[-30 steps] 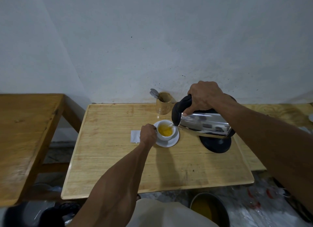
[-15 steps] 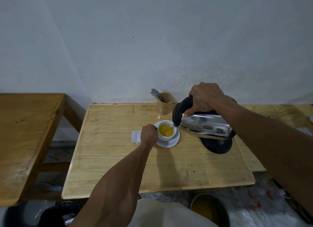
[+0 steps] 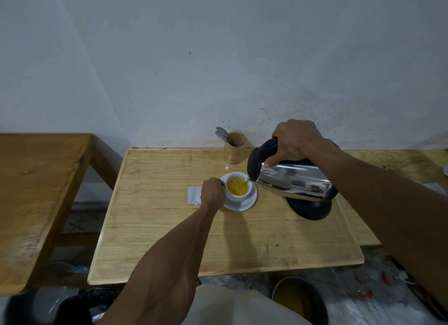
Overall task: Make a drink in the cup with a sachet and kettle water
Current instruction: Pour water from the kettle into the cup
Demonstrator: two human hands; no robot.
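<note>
A white cup (image 3: pixel 236 195) holding yellow liquid stands on a white saucer (image 3: pixel 249 203) near the middle of the light wooden table (image 3: pixel 169 239). My left hand (image 3: pixel 212 193) grips the cup's handle on its left side. My right hand (image 3: pixel 294 142) holds the black handle of a steel kettle (image 3: pixel 294 182), tipped leftward with its spout over the cup's right rim; a thin stream of water runs into the cup. A white sachet (image 3: pixel 194 195) lies flat just left of my left hand. The kettle's black base (image 3: pixel 310 208) sits under the tilted kettle.
A wooden holder (image 3: pixel 234 151) with spoons (image 3: pixel 221 133) stands by the wall behind the cup. Another wooden table (image 3: pixel 31 191) is at the left and one (image 3: pixel 397 162) at the right. A round dark bin (image 3: pixel 299 300) sits on the floor below the front edge.
The kettle stays tilted over the cup and keeps pouring; both hands hold the same grips. Only the camera view has shifted slightly.
</note>
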